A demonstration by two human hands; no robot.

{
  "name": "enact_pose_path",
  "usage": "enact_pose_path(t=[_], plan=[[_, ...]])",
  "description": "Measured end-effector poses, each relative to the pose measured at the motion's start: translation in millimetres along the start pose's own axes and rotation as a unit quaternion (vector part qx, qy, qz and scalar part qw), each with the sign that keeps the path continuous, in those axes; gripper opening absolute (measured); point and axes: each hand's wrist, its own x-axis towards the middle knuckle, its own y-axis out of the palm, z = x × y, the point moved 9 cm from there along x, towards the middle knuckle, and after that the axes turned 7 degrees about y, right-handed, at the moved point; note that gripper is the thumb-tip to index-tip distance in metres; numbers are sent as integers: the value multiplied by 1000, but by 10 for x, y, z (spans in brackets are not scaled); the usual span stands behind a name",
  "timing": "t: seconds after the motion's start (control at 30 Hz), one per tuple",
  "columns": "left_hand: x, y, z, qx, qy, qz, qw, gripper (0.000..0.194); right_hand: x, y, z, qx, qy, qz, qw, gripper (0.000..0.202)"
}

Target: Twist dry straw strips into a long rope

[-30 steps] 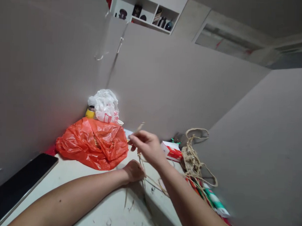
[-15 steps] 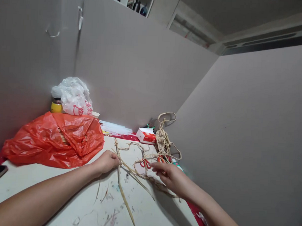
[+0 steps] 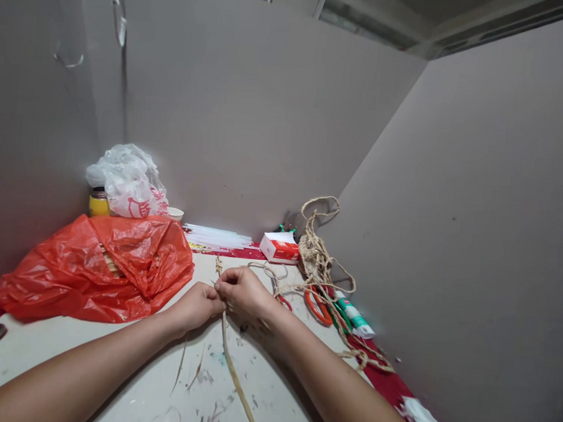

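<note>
The plant-fibre braid (image 3: 218,265) is at the middle of the desk (image 3: 273,410), its short plaited end showing just beyond the fingertips, on the far side. A long flat tail (image 3: 232,367) runs from the same spot toward the near edge, curving slightly right. The left hand (image 3: 197,307) has a narrow grip, thumb and forefinger pinched on the fibre; the right hand (image 3: 247,290) is pinched narrow too, holding fibre just beside the left fingertips, though the exact crossing of strands is hidden between them. To work well here, the left pinch should probably stay firm and low so the plaited part cannot loosen, while the right lays each strand flat and draws it snug — evenly, without a jerk, since thin dry fibre may split. Keeping the long tail untwisted should help as well. Loose wisps (image 3: 180,362) lie below the left hand, best kept out of the strands. To the right are a tangled bundle of braided cord (image 3: 314,256), an orange scissors handle (image 3: 318,309) and a green-and-white tube (image 3: 356,317); a trailing cord could snag the right forearm. Farther back sit a red-and-white box (image 3: 280,247) and translucent sticks (image 3: 217,236) — with a red plastic bag (image 3: 96,271) filling the left.
</note>
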Motion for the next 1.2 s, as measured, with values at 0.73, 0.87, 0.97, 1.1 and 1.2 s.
enact_pose_path(t=[0.73, 0.87, 0.97, 1.1, 1.2], plan=[[-9, -6, -4, 20, -14, 3, 1000, 22, -1010, -1623, 248, 161, -33, -132, 978, 25], [1, 11, -7, 18, -14, 6, 1000, 22, -1155, -1605, -330, -98, 81, -108, 986, 30], [7, 13, -1, 24, -14, 6, 1000, 22, -1209, -1642, -251, -148, 50, -199, 967, 29], [-13, 18, -18, 25, -12, 11, 1000, 25, -926, -1097, 6, -209, 6, -143, 967, 22], [-20, 26, -35, 24, 0, 16, 1000, 26, -623, -781, -41, -400, 51, -152, 902, 27]])
